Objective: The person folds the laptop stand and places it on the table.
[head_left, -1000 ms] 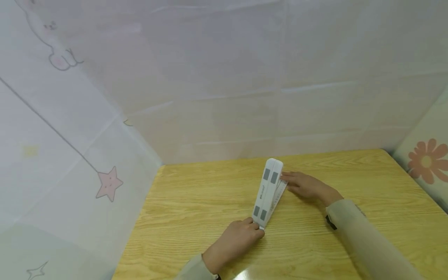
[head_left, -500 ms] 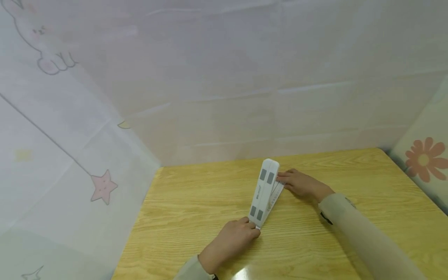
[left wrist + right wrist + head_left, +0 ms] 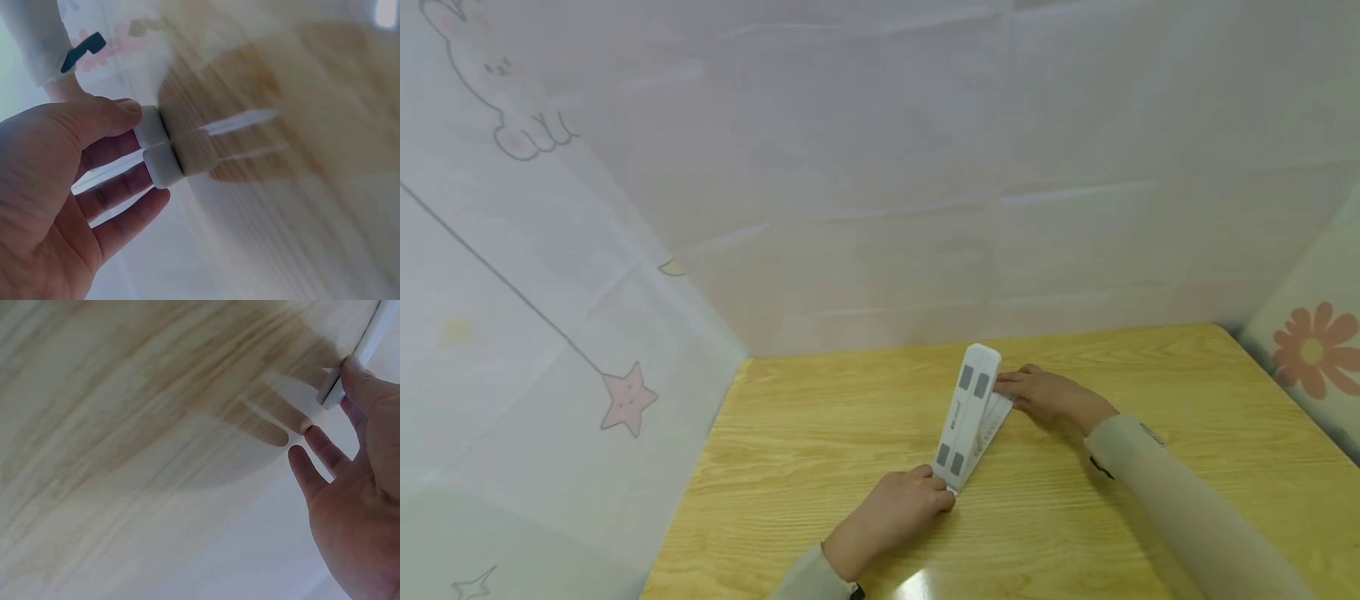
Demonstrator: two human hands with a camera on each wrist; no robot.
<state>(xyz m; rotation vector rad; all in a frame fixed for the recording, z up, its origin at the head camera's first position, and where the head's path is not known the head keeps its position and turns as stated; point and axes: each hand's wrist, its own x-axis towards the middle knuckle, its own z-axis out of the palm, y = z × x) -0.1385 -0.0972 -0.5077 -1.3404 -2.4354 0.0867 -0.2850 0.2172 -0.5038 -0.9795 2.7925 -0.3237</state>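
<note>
A white folding laptop stand (image 3: 966,417) with grey rubber pads is at the middle of the wooden table, slanting away from me. Its two long parts meet at the near end and spread apart toward the far end, the lower one showing printed marks. My left hand (image 3: 902,508) grips the near end; in the left wrist view its thumb and fingers pinch two rounded white ends of the stand (image 3: 164,164). At the far right my right hand (image 3: 1052,396) holds the lower part, thumb and fingers on a white bar (image 3: 334,394) in the right wrist view.
The wood-grain table (image 3: 805,417) runs back to a pale sheet wall (image 3: 880,208). More sheeting with a printed star (image 3: 628,400) and a flower (image 3: 1311,350) stands at the left and right sides.
The stand's lower part has swung slightly further from the upper part at the far end, with my right hand on it. My left hand keeps its grip on the near end.
</note>
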